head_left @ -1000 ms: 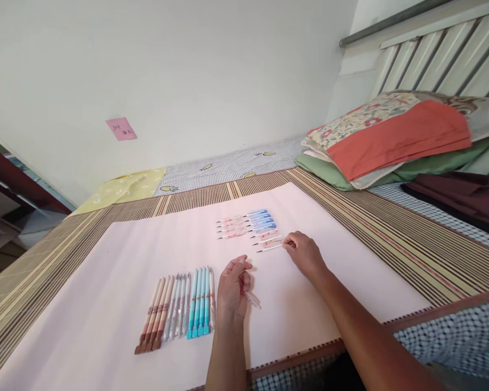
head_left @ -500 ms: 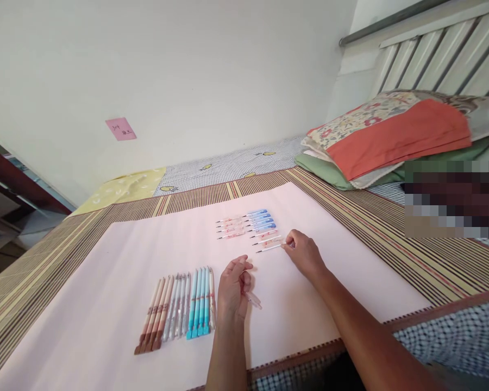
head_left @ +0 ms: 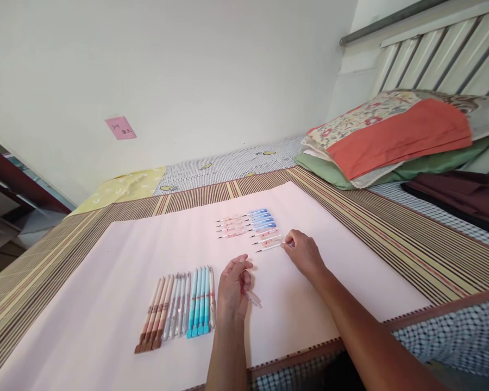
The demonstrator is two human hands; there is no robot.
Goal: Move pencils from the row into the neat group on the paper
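Observation:
My right hand [head_left: 303, 252] rests on the pink sheet [head_left: 106, 282] with its fingertips pinched on the end of the nearest uncapped pen [head_left: 269, 247], the last in a small row of uncapped pens [head_left: 248, 224] with pink and blue barrels. My left hand [head_left: 233, 288] is curled closed around a clear pen cap [head_left: 253, 298] that sticks out at its right side. A tidy row of capped pens [head_left: 177, 309], brown, white and light blue, lies just left of my left hand.
The pink sheet lies on a striped woven mat [head_left: 391, 228] over a bed. Folded pillows and bedding [head_left: 391, 136] are stacked at the back right, and a dark cloth [head_left: 460, 198] lies beside them. A pink note [head_left: 120, 128] is stuck on the wall.
My right hand has shifted slightly up along the nearest uncapped pen. My left hand has stayed where it was.

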